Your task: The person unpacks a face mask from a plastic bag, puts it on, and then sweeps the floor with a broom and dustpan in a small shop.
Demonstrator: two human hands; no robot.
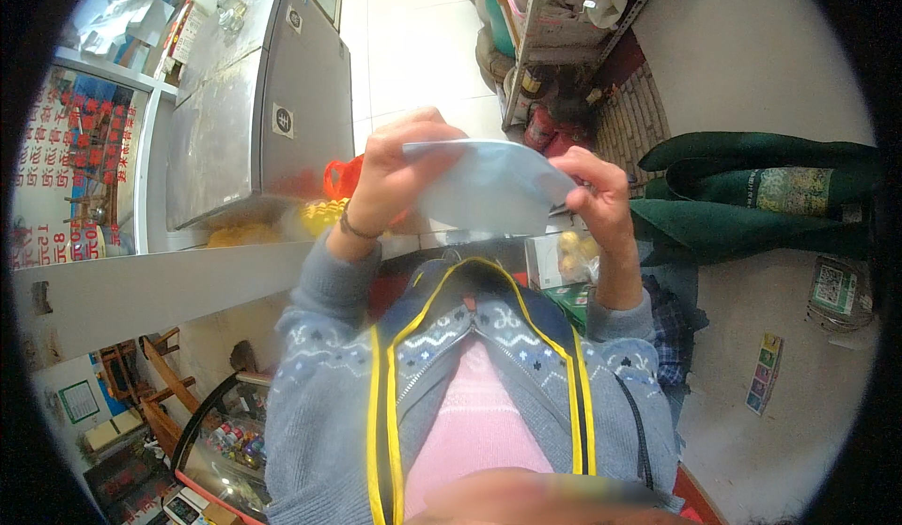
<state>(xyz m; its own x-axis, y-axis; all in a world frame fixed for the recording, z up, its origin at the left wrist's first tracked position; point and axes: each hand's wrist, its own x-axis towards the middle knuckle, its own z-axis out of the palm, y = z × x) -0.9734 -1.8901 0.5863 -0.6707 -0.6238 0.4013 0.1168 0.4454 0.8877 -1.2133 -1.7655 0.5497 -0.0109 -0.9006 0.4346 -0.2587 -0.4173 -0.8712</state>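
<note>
A thin, pale blue translucent sheet (493, 186), perhaps plastic film or a mask, is stretched between my two hands in front of my chest. At its left end my left hand (409, 172) pinches the upper edge between thumb and fingers; a dark bracelet circles that wrist. The right end is held by my right hand (599, 193), with thumb and index finger together at the corner. The sheet bows downward between them and looks blurred. Below it, a dark blue apron (437, 299) with yellow trim covers part of a grey patterned cardigan.
A steel cabinet (303, 102) stands at the left, beside a red plastic bag (343, 178). A metal shelving rack (525, 52) holds bags and bottles at the upper right. Dark green cloth (705, 222) hangs on the right wall. A white box (546, 260) lies near my right forearm.
</note>
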